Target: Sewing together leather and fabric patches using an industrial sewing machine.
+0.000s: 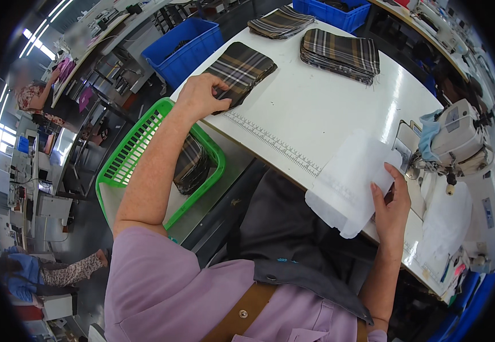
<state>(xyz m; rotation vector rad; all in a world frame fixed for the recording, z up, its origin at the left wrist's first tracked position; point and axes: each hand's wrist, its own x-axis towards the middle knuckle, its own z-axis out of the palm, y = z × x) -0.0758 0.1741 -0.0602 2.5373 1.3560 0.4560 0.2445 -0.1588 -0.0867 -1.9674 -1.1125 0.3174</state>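
On the white table's left side lies a stack of dark plaid fabric pieces (244,65), with brown, black and white stripes and rounded corners. My left hand (201,98) is at its near left corner, thumb and fingers curled in a pinch on the top cloth. A thin, see-through white sheet (344,182), like interfacing, lies partly on the table and hangs over the front edge. My right hand (393,199) grips its right side between thumb and fingers. How many layers either hand pinches cannot be made out.
Two more plaid stacks (339,54) (282,23) sit at the table's far side. A sewing machine (458,137) stands at the right, a ruler strip (273,142) along the front edge. A green basket (219,157) holding plaid pieces is left, below a blue crate (185,45).
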